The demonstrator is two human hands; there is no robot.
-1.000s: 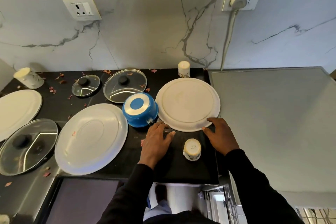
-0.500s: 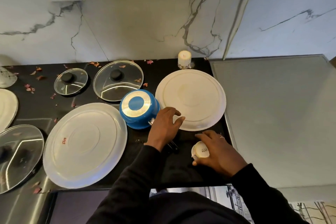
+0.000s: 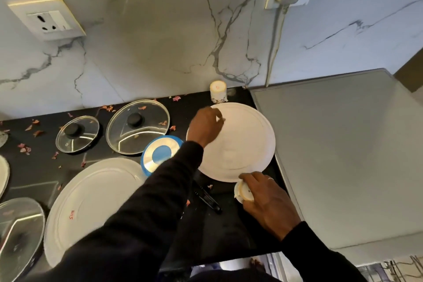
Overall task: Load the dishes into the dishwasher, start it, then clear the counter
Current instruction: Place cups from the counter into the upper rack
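Note:
My right hand grips a small white cup near the front edge of the black counter. My left hand hovers with loosely curled fingers over the far left rim of an upturned white plate; it is blurred and holds nothing I can see. An upturned blue pan lies left of that plate, its black handle pointing toward me. A second small cup stands upside down by the wall.
A larger white plate lies at the front left. Two glass lids sit behind it, a third lid at the far left. Dried petals litter the counter. A grey appliance top fills the right.
My left hand moved from beside the blue pan's handle up over the white plate's far side. My right hand keeps hold of the small cup, which has tipped.

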